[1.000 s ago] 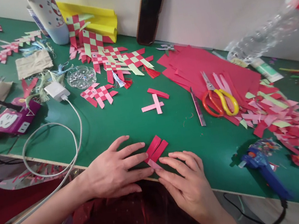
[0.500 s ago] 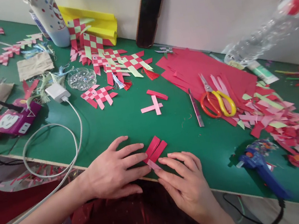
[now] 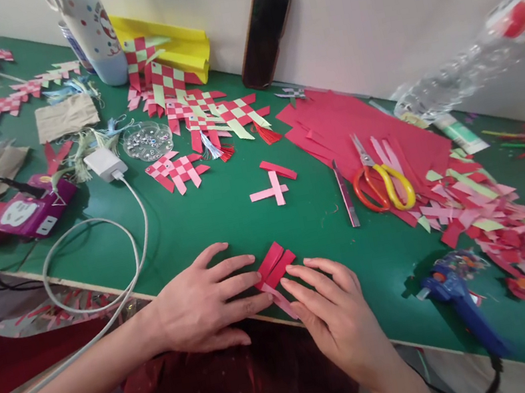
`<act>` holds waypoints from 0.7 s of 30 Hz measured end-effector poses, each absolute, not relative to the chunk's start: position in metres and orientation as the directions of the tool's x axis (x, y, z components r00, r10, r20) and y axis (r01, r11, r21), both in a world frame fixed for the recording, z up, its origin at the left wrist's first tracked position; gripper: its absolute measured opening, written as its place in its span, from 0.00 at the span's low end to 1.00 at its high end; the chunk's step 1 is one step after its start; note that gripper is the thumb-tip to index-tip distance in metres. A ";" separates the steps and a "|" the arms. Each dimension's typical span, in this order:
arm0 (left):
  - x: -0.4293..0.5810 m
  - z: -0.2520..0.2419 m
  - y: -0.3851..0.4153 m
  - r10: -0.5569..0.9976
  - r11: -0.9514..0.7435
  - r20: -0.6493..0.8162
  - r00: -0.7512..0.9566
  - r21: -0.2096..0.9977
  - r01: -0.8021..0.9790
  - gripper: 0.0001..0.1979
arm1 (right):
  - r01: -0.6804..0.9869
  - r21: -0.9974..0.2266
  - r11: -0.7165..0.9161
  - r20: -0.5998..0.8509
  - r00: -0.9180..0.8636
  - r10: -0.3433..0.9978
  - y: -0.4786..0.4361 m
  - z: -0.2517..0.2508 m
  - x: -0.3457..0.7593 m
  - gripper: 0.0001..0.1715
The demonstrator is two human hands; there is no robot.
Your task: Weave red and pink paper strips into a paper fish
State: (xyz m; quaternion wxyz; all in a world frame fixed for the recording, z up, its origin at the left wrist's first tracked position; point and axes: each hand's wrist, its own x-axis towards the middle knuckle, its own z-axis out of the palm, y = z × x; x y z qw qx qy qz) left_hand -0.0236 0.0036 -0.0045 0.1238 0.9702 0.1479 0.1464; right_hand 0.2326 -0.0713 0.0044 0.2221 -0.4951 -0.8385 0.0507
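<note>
Left hand [image 3: 214,296]: fingers spread apart, tips on the red strips [image 3: 282,266].
Right hand [image 3: 335,305]: fingers bent at the pink strip [image 3: 279,297]; cannot tell whether pinching.
Red strips: between both hands, near the green table's [image 3: 195,218] edge.
Clear bottle [image 3: 455,78]: red-and-white label, lettering unreadable.
Flask [image 3: 94,33]: print unreadable.

No words, brands or numbers are reading clearly. A small outlined triangle is showing on the purple power socket [image 3: 36,217]; the print on the spotted drinking bottle [image 3: 93,40] is appearing too small to decipher, and the red-and-white label [image 3: 518,19] on the clear plastic bottle [image 3: 449,77] is blurring.
</note>
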 end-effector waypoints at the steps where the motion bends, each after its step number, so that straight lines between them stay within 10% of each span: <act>1: -0.024 -0.004 0.004 0.323 -0.926 0.248 0.913 0.284 0.250 0.24 | 0.807 -0.303 0.507 0.316 -0.417 0.852 -0.071 0.004 0.233 0.14; 21: -0.022 0.001 0.006 0.320 -0.933 0.186 0.929 0.233 0.274 0.21 | 0.800 -0.447 0.399 0.307 -0.282 0.909 -0.045 0.002 0.221 0.03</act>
